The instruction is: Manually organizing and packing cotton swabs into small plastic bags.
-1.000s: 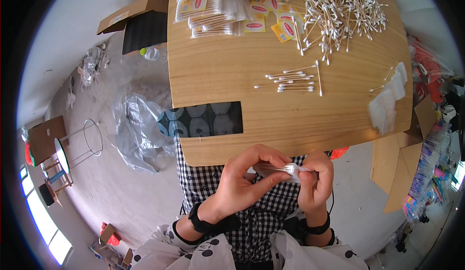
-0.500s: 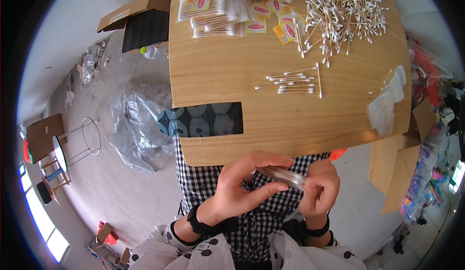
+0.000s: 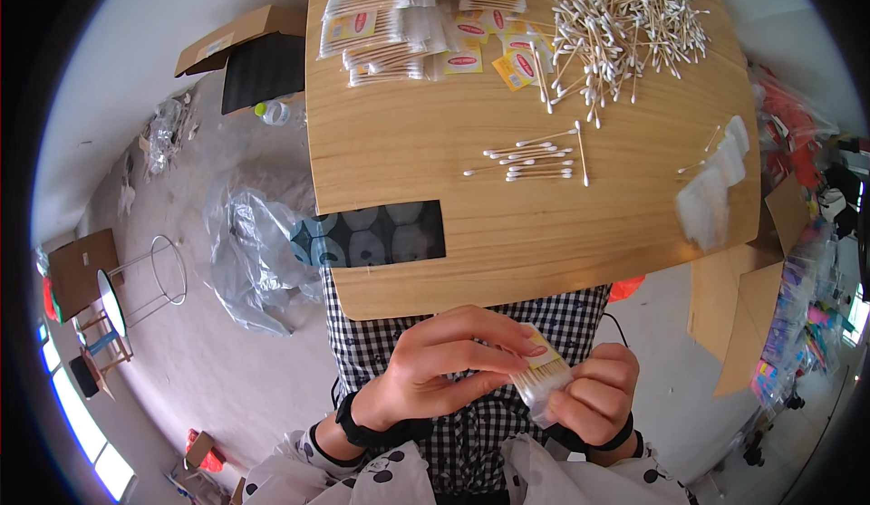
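Note:
A clear packet of cotton swabs (image 3: 542,371) with a yellow card inside is held over my lap, just below the table's near edge. My left hand (image 3: 444,360) grips it from the left, fingers over the card and the thumb below. At its lower right end, my right hand (image 3: 596,394) has its fingers curled and pinches the clear plastic. On the table (image 3: 399,161), a small group of loose cotton swabs (image 3: 535,156) lies in the middle. A large heap of cotton swabs (image 3: 625,34) spreads at the far right.
Filled swab packets (image 3: 381,29) are stacked at the far left, beside yellow cards (image 3: 462,59). Empty clear bags (image 3: 705,206) lie by the table's right edge. A dark film sheet (image 3: 390,233) overhangs the left edge. An open cardboard box (image 3: 748,315) stands at the right, crumpled plastic (image 3: 254,251) at the left.
The packet has turned so its yellow card and swabs face up. My left fingers now lie over it, and both hands sit slightly lower. The whole view has shifted a little.

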### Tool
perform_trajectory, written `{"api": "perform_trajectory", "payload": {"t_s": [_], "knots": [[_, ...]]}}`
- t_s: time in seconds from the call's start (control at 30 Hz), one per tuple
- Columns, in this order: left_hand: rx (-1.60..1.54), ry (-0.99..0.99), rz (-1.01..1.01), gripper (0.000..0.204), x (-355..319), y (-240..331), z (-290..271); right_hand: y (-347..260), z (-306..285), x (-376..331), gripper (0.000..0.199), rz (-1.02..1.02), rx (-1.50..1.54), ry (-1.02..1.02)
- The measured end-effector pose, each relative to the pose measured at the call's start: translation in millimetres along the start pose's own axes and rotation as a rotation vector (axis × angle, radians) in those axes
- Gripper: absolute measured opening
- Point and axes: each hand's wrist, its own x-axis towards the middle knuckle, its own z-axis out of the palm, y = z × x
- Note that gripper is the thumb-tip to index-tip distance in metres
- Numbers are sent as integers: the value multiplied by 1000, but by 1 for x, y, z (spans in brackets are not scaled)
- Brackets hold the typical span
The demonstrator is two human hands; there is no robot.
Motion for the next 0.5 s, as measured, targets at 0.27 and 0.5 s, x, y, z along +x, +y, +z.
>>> {"api": "perform_trajectory", "payload": {"t_s": [0.27,0.5], "knots": [[-38,25,-291,47,-8,3,-2,-13,-8,1,26,-63,-95,-44],[-220,68,-344,50,-13,-4,1,-15,-8,-1,25,-74,-91,-46]]}}
